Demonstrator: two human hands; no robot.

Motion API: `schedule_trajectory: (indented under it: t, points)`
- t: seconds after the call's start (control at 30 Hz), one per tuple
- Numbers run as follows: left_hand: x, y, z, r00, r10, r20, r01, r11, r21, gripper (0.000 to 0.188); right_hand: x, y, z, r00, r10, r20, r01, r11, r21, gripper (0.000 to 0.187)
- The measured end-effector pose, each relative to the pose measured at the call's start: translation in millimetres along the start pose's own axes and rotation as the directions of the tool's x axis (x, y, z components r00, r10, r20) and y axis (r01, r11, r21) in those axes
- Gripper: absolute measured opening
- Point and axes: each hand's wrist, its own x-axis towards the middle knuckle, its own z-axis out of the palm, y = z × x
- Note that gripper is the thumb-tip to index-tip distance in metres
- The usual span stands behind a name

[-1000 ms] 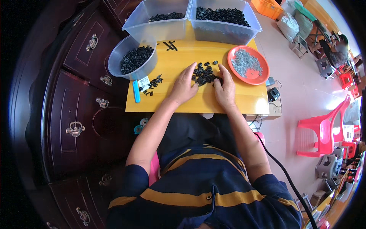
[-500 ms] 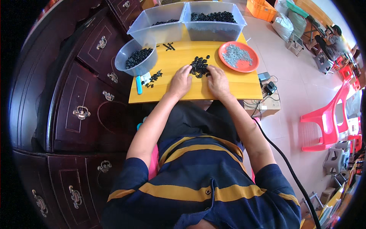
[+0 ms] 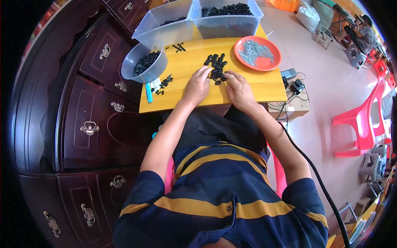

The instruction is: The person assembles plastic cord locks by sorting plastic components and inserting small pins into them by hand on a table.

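Observation:
A loose heap of small black oval plastic pieces (image 3: 217, 62) lies on the yellow tabletop (image 3: 182, 103) in front of me. My left hand (image 3: 198, 85) rests at its left edge, with extended fingertips close against the pieces. On the opposite side is my right hand (image 3: 240, 88), fingers slightly bent and apart, the tips touching or nearly touching the nearest pieces. Neither palm appears to hold anything. An orange-red plate (image 3: 276, 65) of small silvery metal parts stands beyond my right hand. Left of my left hand lies a smaller scatter of black parts (image 3: 166, 81).
A round clear tub (image 3: 129, 68) of black pieces stands at the table's left, near a light-blue tool (image 3: 149, 92). Two clear bins (image 3: 227, 27) are at the back. Dark drawers (image 3: 82, 128) border the left. A pink chair (image 3: 359, 118) and another person (image 3: 364, 35) are at right.
The black pieces have spread from a compact heap into a looser, longer patch. My right-hand fingers have opened slightly. The whole view has shifted a little.

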Motion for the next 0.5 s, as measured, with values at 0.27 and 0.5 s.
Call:
schedule_trajectory:
  t: [0.27, 0.5]
  points:
    - [2.0, 19.1, 3.8, 0.993, 0.066, 0.101, -0.075, 0.993, 0.094, 0.042, -3.5, 3.0, -2.3, 0.998, -0.03, 0.048, 0.032, 0.999, -0.029, 0.036]
    - [-14.5, 14.8, -7.0, 0.998, -0.038, -0.046, 0.039, 0.999, 0.021, 0.046, -2.4, 3.4, -20.9, 0.99, 0.137, 0.01, -0.136, 0.966, 0.221, 0.036]
